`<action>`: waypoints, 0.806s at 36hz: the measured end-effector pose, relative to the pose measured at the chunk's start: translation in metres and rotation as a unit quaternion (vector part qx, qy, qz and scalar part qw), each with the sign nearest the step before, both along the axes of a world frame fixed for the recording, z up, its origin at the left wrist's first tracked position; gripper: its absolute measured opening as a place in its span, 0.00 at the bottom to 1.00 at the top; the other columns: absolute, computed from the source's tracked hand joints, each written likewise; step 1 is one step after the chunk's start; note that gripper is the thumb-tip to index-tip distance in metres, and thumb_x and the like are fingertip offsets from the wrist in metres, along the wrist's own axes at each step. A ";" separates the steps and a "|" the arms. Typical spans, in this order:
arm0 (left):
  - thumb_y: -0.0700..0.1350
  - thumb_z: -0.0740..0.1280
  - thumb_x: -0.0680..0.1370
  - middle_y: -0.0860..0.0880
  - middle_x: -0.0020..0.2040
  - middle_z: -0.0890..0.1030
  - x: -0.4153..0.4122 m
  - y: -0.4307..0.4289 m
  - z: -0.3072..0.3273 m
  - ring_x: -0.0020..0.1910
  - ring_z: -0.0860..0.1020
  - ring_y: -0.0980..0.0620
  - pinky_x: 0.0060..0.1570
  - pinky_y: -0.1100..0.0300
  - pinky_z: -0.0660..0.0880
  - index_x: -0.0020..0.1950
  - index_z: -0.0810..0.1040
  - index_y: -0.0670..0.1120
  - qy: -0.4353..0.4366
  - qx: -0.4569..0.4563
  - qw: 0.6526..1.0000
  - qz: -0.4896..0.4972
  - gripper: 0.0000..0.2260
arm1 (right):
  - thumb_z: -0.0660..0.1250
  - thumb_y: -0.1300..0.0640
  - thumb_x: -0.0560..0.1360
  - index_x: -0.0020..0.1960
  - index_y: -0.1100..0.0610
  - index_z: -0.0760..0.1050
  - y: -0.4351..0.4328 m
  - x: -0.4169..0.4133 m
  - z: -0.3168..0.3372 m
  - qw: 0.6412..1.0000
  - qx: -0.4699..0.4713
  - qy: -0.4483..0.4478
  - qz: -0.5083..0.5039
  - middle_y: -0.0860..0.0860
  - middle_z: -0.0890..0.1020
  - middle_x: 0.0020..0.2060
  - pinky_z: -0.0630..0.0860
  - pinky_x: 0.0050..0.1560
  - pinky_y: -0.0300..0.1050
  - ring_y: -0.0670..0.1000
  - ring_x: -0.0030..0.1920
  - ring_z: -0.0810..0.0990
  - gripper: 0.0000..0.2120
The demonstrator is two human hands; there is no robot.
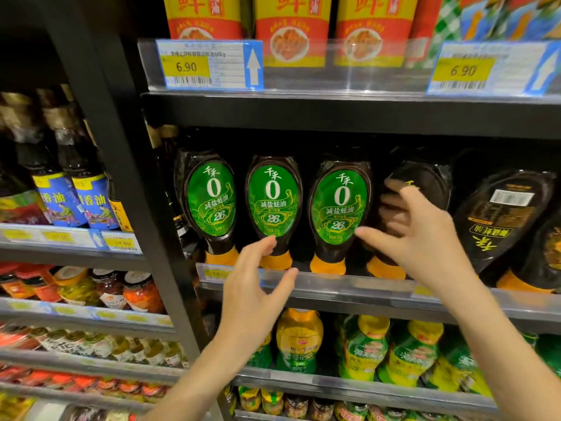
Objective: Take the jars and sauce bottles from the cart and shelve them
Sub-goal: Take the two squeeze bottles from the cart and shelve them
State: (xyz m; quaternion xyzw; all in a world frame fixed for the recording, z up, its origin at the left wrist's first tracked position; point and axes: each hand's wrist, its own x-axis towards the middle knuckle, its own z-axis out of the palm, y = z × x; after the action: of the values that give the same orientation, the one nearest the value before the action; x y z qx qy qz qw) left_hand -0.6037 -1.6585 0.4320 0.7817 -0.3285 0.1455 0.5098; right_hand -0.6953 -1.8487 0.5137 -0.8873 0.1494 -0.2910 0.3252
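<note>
Reaching to the middle shelf, the person lays the right hand (pixel 416 232) over the front of the fourth sauce bottle (pixel 431 180). The fingers are spread and fairly straight, so the hand presses rather than grips, though blur hides the finer contact. The left hand (pixel 255 287) is open and holds nothing, its forefinger at the lower taper of the second sauce bottle (pixel 271 202).

Both bottles stand on the shelf behind the clear shelf rail (pixel 349 284), each upside down on a narrow orange cap (pixel 379 267). The cart is not in view.

These look like soft-walled squeeze bottles in glossy film, filled with dark sauce. They are probably fairly heavy, slick and top-heavy on so small a foot. The wide belly, taken with thumb and fingers on opposite sides, seems the surest hold, and a firm squeeze would likely dent it. The leaning bottle (pixel 501 220) just beside it, with its back label outward, may tip if nudged.
</note>
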 end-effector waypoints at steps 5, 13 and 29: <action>0.59 0.63 0.75 0.51 0.71 0.69 0.001 -0.032 0.009 0.69 0.68 0.54 0.65 0.59 0.66 0.75 0.58 0.46 -0.038 0.176 0.984 0.013 0.33 | 0.70 0.54 0.72 0.67 0.59 0.70 -0.008 0.007 0.034 0.980 -0.198 -0.007 -0.011 0.56 0.77 0.61 0.68 0.60 0.40 0.54 0.61 0.76 0.25; 0.66 0.59 0.74 0.48 0.53 0.80 0.004 -0.073 0.016 0.53 0.78 0.43 0.42 0.53 0.68 0.53 0.69 0.46 -0.007 0.316 0.945 0.083 0.24 | 0.62 0.52 0.77 0.73 0.49 0.61 -0.013 0.025 0.061 0.952 -0.286 0.108 0.034 0.56 0.72 0.68 0.69 0.67 0.52 0.58 0.67 0.70 0.25; 0.64 0.64 0.72 0.51 0.39 0.73 0.012 -0.087 0.019 0.48 0.77 0.44 0.41 0.55 0.64 0.33 0.58 0.49 0.046 0.299 0.949 0.083 0.23 | 0.58 0.53 0.79 0.72 0.50 0.64 -0.012 0.028 0.079 0.934 -0.316 0.161 0.038 0.54 0.76 0.64 0.71 0.61 0.45 0.55 0.62 0.76 0.21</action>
State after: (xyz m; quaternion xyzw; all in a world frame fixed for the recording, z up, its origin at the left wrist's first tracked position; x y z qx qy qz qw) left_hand -0.5919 -1.7452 0.4514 0.9287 -0.2670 0.0457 0.2533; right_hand -0.6671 -1.8604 0.5931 -0.9843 0.0662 -0.1634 0.0104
